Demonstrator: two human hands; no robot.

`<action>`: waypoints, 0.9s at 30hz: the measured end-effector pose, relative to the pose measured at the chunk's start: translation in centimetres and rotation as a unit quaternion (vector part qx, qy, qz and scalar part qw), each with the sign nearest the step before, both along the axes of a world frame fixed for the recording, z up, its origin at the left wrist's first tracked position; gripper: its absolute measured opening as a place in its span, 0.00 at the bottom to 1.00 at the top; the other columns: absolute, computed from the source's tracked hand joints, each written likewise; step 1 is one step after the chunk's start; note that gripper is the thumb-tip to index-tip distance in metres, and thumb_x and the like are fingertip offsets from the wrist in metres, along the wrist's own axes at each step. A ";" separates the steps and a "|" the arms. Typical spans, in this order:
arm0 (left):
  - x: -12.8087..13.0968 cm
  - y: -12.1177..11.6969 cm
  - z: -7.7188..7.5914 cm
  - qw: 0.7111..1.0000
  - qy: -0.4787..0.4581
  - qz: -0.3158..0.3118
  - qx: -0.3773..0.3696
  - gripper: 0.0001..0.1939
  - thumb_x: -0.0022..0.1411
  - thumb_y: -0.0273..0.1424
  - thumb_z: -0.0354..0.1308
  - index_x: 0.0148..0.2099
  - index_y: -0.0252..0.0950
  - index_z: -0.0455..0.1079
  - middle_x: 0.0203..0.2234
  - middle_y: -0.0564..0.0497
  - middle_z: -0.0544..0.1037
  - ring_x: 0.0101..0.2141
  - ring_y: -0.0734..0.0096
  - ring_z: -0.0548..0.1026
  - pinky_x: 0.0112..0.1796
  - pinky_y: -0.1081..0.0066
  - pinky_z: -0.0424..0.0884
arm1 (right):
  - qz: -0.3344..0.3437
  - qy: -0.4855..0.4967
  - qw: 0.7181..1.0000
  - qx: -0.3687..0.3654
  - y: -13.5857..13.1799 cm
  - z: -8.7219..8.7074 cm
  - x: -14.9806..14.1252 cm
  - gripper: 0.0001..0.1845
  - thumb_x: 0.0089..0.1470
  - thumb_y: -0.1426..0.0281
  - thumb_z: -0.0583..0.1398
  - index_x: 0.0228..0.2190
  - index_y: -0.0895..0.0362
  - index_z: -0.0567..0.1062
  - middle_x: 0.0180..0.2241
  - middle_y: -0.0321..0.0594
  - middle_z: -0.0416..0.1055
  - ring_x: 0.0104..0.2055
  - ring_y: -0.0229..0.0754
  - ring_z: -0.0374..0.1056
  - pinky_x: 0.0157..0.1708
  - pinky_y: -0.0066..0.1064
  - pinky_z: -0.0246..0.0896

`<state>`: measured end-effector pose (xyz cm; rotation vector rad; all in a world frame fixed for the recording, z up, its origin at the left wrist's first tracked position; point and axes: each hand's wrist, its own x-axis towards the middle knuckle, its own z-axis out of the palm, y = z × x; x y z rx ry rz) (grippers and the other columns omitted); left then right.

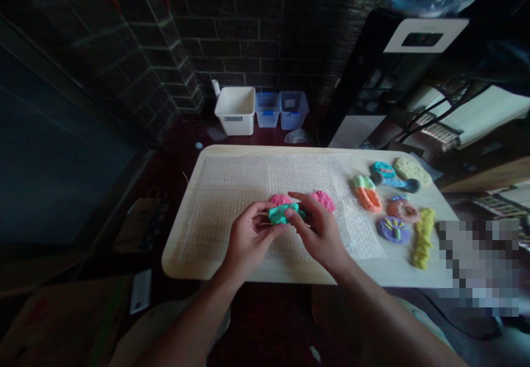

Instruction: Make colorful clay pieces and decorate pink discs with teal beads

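A lump of green modelling clay (281,213) is held up between my two hands, over the near middle of the table. My left hand (250,232) grips its left side, fingers behind and thumb below. On the right side, my right hand (317,226) presses the clay with its thumb, and its index finger stretches out above. Beyond the hands, a pink clay piece (280,198) is partly hidden by the green clay and fingers. Another pink clay lump (323,201) lies just past my right hand. Both rest on bubble wrap (232,190).
On the right of the wooden table (182,262) lie several shaped clay pieces, among them an orange-and-green one (367,195), a purple disc (393,230) and a yellow strip (423,239). A white bin (236,110) and two clear boxes (267,110) stand beyond the table, near a water dispenser (360,80).
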<state>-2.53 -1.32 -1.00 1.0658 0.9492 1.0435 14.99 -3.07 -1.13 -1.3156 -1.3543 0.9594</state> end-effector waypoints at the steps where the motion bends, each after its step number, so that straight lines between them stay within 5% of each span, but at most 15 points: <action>1: -0.1 0.1 -0.1 1.000 0.016 0.016 0.009 0.20 0.55 0.32 0.75 0.48 0.36 0.74 0.38 0.46 0.84 0.38 0.64 0.83 0.41 0.69 0.78 | 0.011 -0.006 1.000 0.010 -0.1 0.1 0.1 0.21 0.64 0.60 0.65 0.56 0.53 0.77 0.44 0.46 0.80 0.39 0.44 0.75 0.33 0.33 0.72; 4: -0.4 0.6 -0.2 0.998 0.033 0.048 0.023 0.17 0.57 0.34 0.74 0.46 0.34 0.76 0.34 0.47 0.85 0.34 0.66 0.82 0.38 0.70 0.77 | 0.065 0.044 0.997 0.019 -0.2 0.6 0.6 0.20 0.64 0.62 0.65 0.55 0.53 0.79 0.51 0.49 0.79 0.46 0.48 0.76 0.41 0.39 0.75; 8: -0.8 1.0 -0.2 0.997 0.023 0.070 0.014 0.16 0.56 0.34 0.75 0.44 0.32 0.78 0.33 0.46 0.85 0.32 0.68 0.81 0.35 0.71 0.77 | 0.126 0.085 0.988 0.029 -0.1 1.3 1.1 0.16 0.63 0.66 0.66 0.52 0.50 0.82 0.48 0.47 0.79 0.47 0.47 0.75 0.48 0.43 0.74; 13: -0.6 1.0 -0.6 0.998 0.025 0.065 0.006 0.14 0.56 0.33 0.74 0.43 0.32 0.81 0.32 0.47 0.85 0.31 0.69 0.80 0.34 0.72 0.77 | 0.137 0.086 0.986 0.040 0.0 0.9 0.9 0.16 0.57 0.64 0.72 0.48 0.47 0.85 0.42 0.43 0.76 0.44 0.45 0.75 0.42 0.39 0.77; 20: 0.5 -0.3 -0.2 0.993 -0.059 0.046 -0.086 0.14 0.61 0.36 0.69 0.46 0.31 0.81 0.42 0.41 0.85 0.41 0.60 0.83 0.40 0.66 0.79 | 0.066 -0.092 0.983 0.146 -0.2 -0.4 -0.2 0.12 0.59 0.66 0.70 0.46 0.49 0.84 0.37 0.41 0.71 0.35 0.43 0.70 0.31 0.36 0.73; 23: 0.8 -0.7 0.0 0.995 -0.050 0.003 -0.082 0.22 0.55 0.32 0.75 0.51 0.33 0.80 0.44 0.42 0.85 0.43 0.60 0.83 0.43 0.67 0.78 | 0.057 -0.170 0.968 0.177 -0.3 -0.2 -0.5 0.11 0.61 0.71 0.67 0.45 0.51 0.83 0.36 0.42 0.70 0.35 0.44 0.69 0.31 0.36 0.72; 27: 0.7 -0.8 0.2 0.997 -0.029 0.004 -0.072 0.20 0.55 0.32 0.74 0.50 0.33 0.80 0.42 0.43 0.85 0.41 0.60 0.83 0.43 0.67 0.78 | 0.072 -0.168 0.970 0.161 -0.5 0.8 -0.4 0.18 0.60 0.67 0.68 0.53 0.50 0.80 0.41 0.44 0.71 0.38 0.46 0.70 0.35 0.38 0.74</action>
